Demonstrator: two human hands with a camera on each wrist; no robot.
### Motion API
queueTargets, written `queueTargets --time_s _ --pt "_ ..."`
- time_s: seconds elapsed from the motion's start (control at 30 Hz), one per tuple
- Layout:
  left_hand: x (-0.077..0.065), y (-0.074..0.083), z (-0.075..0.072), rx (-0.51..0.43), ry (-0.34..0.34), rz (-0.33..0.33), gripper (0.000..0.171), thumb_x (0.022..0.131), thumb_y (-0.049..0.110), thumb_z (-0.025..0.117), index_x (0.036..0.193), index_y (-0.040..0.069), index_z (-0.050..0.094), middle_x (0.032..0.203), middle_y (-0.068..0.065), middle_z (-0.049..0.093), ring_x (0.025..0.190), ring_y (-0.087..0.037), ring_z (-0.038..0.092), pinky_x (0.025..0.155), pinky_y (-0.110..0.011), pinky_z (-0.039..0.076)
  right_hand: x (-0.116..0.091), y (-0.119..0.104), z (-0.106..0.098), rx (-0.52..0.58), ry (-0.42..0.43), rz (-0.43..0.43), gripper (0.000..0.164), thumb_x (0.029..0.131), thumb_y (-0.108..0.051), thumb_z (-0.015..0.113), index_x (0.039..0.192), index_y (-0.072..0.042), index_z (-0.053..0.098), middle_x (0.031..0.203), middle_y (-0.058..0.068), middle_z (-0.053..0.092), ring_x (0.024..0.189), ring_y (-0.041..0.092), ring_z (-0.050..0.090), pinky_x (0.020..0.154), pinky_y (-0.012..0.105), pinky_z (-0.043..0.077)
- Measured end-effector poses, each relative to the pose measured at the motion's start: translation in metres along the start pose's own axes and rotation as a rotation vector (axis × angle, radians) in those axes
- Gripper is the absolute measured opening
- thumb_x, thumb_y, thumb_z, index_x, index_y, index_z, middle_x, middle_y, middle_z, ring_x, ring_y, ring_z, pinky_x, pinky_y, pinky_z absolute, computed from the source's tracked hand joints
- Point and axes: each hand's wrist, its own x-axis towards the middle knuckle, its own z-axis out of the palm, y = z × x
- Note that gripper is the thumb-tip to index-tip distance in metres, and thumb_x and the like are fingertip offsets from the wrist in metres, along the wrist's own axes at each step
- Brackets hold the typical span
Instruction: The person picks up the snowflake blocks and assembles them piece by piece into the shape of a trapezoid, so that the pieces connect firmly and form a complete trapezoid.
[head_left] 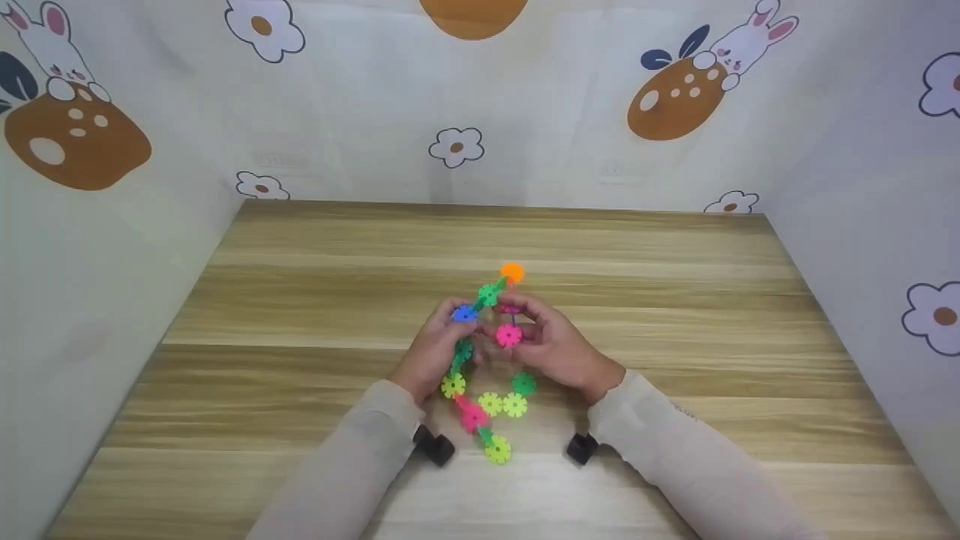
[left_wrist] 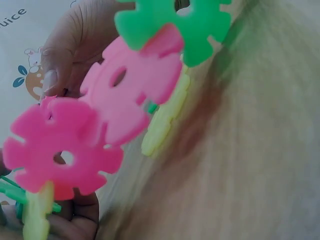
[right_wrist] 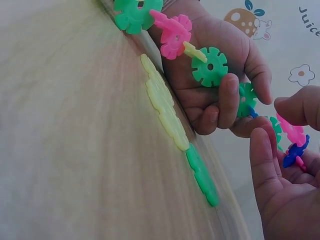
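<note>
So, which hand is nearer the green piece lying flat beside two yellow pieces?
Right: the right hand is just beyond the green piece, slightly to its right; the left hand is farther off, to its left.

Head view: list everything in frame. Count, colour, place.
Disc chain: apparently 1, orange, green, blue, pink, yellow, in both hands; disc count unclear
Yellow discs: 2, yellow, on table beside chain
Green disc: 1, green, by the yellow discs
Table: 1, wood-grain, below hands
Patterned walls: 3, pale, back and sides
Black devices: 2, black, at cuffs
Sleeves: 2, beige, forearms
Left hand: 1, gripping chain
Right hand: 1, gripping chain
</note>
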Motion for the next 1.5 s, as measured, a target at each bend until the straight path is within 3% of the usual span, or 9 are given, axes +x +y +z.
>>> queueTargets --time_s 0.23,0.53,0.83,1.17,1.5 --pt "0.0009 -0.0001 0.0009 -0.053 -0.026 0.06 0.041 0.105 0.006 0.05 0.144 0.012 0.04 0.112 -0.009 0.073 0.1 -0.022 0.072 0.102 -0.035 0.05 -0.0001 0.0005 -0.0013 0.022 -0.023 -0.023 0.074 0.091 0.016 0.062 0.159 -0.001 0.036 0.159 0.024 0.039 0.13 0.037 0.062 0.095 0.032 0.06" --pt "0.004 -0.0025 0.0 -0.115 -0.037 0.091 0.044 0.104 0.004 0.049 0.145 0.009 0.037 0.103 -0.005 0.073 0.098 -0.019 0.072 0.095 -0.031 0.055 0.0 0.0011 -0.0017 -0.017 -0.022 -0.015 0.071 0.094 0.01 0.068 0.158 -0.003 0.039 0.157 0.022 0.041 0.132 0.038 0.061 0.097 0.033 0.059" --pt "0.0046 -0.0019 0.0003 -0.092 -0.019 0.068 0.043 0.104 0.006 0.05 0.145 0.01 0.039 0.105 -0.007 0.073 0.101 -0.02 0.071 0.095 -0.032 0.055 0.0005 0.0017 -0.002 -0.058 -0.007 -0.027 0.069 0.092 0.012 0.068 0.155 -0.002 0.044 0.15 0.022 0.048 0.129 0.037 0.062 0.1 0.034 0.058" --pt "0.0051 -0.0029 0.0005 -0.106 -0.031 0.065 0.037 0.106 0.007 0.049 0.142 0.01 0.04 0.103 -0.006 0.073 0.099 -0.02 0.072 0.095 -0.033 0.056 0.0005 0.0021 -0.0022 -0.054 -0.011 -0.056 0.066 0.09 0.012 0.068 0.151 0.006 0.044 0.15 0.025 0.049 0.128 0.029 0.063 0.103 0.032 0.056" --pt "0.0037 -0.0028 0.0002 -0.092 -0.026 0.063 0.032 0.106 0.009 0.049 0.138 0.012 0.044 0.104 -0.006 0.075 0.1 -0.02 0.072 0.095 -0.032 0.054 0.001 0.0025 -0.0028 -0.047 0.006 -0.018 0.066 0.089 0.013 0.068 0.151 0.005 0.047 0.151 0.024 0.051 0.13 0.03 0.062 0.102 0.031 0.056"
